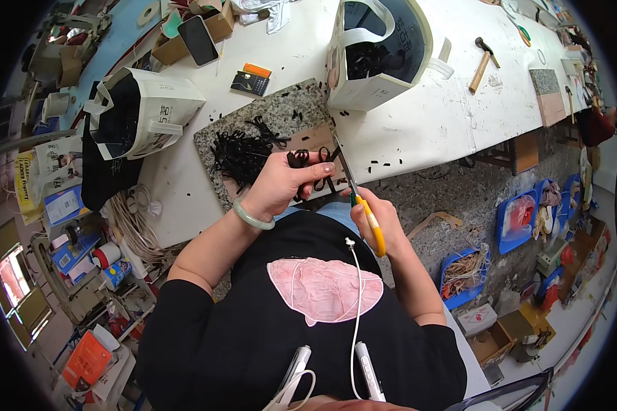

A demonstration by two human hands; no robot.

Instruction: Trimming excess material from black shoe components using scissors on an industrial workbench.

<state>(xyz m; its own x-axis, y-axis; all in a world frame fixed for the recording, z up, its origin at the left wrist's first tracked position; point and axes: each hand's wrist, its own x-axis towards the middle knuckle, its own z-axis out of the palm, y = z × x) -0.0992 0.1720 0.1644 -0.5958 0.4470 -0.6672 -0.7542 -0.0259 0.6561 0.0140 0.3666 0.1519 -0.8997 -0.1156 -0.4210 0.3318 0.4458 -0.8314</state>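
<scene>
Nearest, right hand closed around yellow-handled scissors, blades angled up toward the slab. Just left, left hand, green bangle at the wrist, pinching looped black strips between thumb and fingers, right beside the blades. Beneath both, granite slab at the edge of a white table, with a heap of cut black strips lying on its left half and small black offcuts scattered around. Farther left, a white tote bag tipped on its side. Beyond the slab, a second tote standing open with dark pieces inside, a small black-and-orange box near it. Farther back, a phone on a cardboard box; to the right, a hammer.
</scene>
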